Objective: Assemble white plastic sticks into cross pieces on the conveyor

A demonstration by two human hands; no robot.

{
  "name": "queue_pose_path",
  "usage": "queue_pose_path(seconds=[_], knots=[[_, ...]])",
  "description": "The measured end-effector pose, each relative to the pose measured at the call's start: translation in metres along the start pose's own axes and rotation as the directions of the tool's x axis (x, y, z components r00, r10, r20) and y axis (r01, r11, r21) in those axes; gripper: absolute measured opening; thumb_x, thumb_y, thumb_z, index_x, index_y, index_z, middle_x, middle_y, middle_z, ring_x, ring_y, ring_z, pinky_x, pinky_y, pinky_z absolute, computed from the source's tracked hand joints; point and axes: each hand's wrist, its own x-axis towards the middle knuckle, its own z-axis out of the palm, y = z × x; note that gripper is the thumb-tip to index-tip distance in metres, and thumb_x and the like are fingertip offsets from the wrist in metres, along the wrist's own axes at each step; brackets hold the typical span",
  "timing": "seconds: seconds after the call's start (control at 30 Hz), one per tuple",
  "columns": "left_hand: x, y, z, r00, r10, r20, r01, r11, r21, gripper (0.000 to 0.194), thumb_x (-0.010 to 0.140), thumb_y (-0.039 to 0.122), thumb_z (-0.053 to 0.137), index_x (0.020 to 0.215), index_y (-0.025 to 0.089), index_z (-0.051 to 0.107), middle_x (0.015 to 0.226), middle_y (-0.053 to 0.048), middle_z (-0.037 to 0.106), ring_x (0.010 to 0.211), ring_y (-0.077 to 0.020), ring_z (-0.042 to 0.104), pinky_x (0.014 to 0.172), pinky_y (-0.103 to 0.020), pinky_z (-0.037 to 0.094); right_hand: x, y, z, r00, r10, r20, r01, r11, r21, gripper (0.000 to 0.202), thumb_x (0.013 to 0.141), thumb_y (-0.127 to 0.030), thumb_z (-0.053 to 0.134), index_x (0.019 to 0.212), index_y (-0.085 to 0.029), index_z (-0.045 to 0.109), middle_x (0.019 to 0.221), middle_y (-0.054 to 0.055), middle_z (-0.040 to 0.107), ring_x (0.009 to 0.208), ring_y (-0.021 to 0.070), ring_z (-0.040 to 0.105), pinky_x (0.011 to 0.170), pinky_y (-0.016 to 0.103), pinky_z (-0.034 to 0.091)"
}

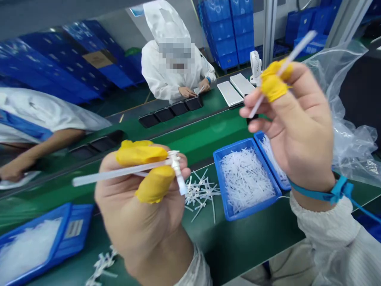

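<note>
My left hand (149,222), with yellow coverings on thumb and index finger, pinches a small white plastic connector (175,159) with a translucent tube (104,175) pointing left from it. A short clear-tipped branch of the connector angles downward. Raised at the right, my right hand (306,123) grips a thin white tube (299,49) between yellow-covered thumb and index finger. A small black object (252,117) shows by its fingertips; I cannot make out what it is. The two hands are apart. Between them, a loose pile of white tube pieces (204,190) lies on the green bench.
A blue bin (229,212) full of short white tubes stands beside another blue bin (258,137). At lower left is a blue bin (67,228) of white parts. Black trays (163,114) line the far side, where a co-worker (166,75) sits. A clear plastic bag (351,139) hangs right.
</note>
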Motion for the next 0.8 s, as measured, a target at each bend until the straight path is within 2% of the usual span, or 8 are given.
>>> queue_pose_path(seconds=[0.07,0.1,0.23,0.33,0.47,0.57,0.63,0.8], knots=[[-0.003,-0.001,0.003,0.997,-0.039,0.061,0.042,0.998,-0.037,0.034,0.059,0.018,0.110,0.075,0.027,0.080,0.075,0.005,0.075,0.058,-0.0100,0.067,0.054,-0.020,0.062,0.000,-0.003,-0.003,1.000,-0.018,0.007,0.018,1.000,-0.013,0.014,0.109,-0.028,0.074,0.110,-0.029,0.059,0.094,-0.007,0.082,0.077,0.0094,0.079,0.055,0.014,0.056],[-0.004,-0.003,0.004,0.993,-0.065,0.096,0.070,0.996,-0.051,0.032,0.061,0.018,0.109,0.076,0.028,0.082,0.076,0.004,0.076,0.060,-0.0104,0.068,0.055,-0.020,0.063,-0.001,-0.002,-0.002,1.000,-0.005,0.021,0.006,1.000,-0.024,0.019,0.107,-0.031,0.077,0.109,-0.029,0.058,0.094,-0.007,0.082,0.075,0.0097,0.079,0.053,0.015,0.055],[-0.001,-0.018,0.003,0.948,-0.247,0.203,0.267,0.960,-0.080,0.030,0.064,0.024,0.110,0.080,0.026,0.085,0.091,0.000,0.080,0.065,-0.0091,0.068,0.058,-0.017,0.062,-0.008,0.011,0.007,0.991,0.092,0.095,-0.086,0.994,-0.066,0.036,0.097,-0.046,0.091,0.109,-0.029,0.062,0.100,-0.004,0.083,0.085,0.0155,0.083,0.073,0.025,0.070],[0.001,-0.024,0.002,0.899,-0.354,0.257,0.391,0.914,-0.107,0.033,0.064,0.030,0.110,0.086,0.022,0.086,0.092,-0.001,0.079,0.069,-0.0082,0.069,0.062,-0.014,0.063,-0.012,0.019,0.013,0.983,0.133,0.129,-0.125,0.990,-0.071,0.036,0.093,-0.043,0.095,0.109,-0.028,0.066,0.103,-0.002,0.083,0.097,0.0192,0.084,0.085,0.032,0.074],[0.000,-0.024,0.003,0.883,-0.367,0.293,0.426,0.888,-0.173,0.027,0.068,0.024,0.107,0.082,0.021,0.084,0.087,-0.001,0.079,0.075,-0.0100,0.073,0.069,-0.016,0.065,-0.013,0.021,0.013,0.982,0.120,0.146,-0.104,0.988,-0.115,0.032,0.091,-0.033,0.096,0.109,-0.027,0.070,0.106,-0.001,0.084,0.095,0.0192,0.084,0.089,0.035,0.074],[0.000,-0.024,0.004,0.863,-0.390,0.320,0.466,0.859,-0.211,0.025,0.070,0.023,0.105,0.082,0.021,0.084,0.092,-0.002,0.081,0.082,-0.0115,0.075,0.075,-0.017,0.066,-0.013,0.021,0.011,0.979,0.104,0.173,-0.076,0.984,-0.159,0.030,0.091,-0.030,0.095,0.110,-0.027,0.071,0.107,0.000,0.085,0.090,0.0192,0.084,0.089,0.036,0.073],[0.000,-0.024,0.004,0.852,-0.406,0.330,0.489,0.842,-0.228,0.024,0.071,0.025,0.105,0.083,0.020,0.085,0.096,-0.003,0.082,0.083,-0.0115,0.076,0.076,-0.018,0.066,-0.013,0.021,0.011,0.981,0.087,0.174,-0.056,0.983,-0.173,0.028,0.091,-0.028,0.093,0.109,-0.027,0.072,0.106,0.001,0.085,0.094,0.0200,0.084,0.090,0.036,0.073],[0.000,-0.024,0.004,0.861,-0.383,0.336,0.474,0.843,-0.255,0.023,0.073,0.026,0.103,0.082,0.019,0.084,0.094,-0.003,0.082,0.078,-0.0099,0.073,0.076,-0.018,0.064,-0.013,0.024,0.012,0.980,0.085,0.177,-0.060,0.988,-0.141,0.025,0.090,-0.023,0.094,0.106,-0.027,0.074,0.100,0.000,0.085,0.099,0.0210,0.084,0.093,0.037,0.072]])
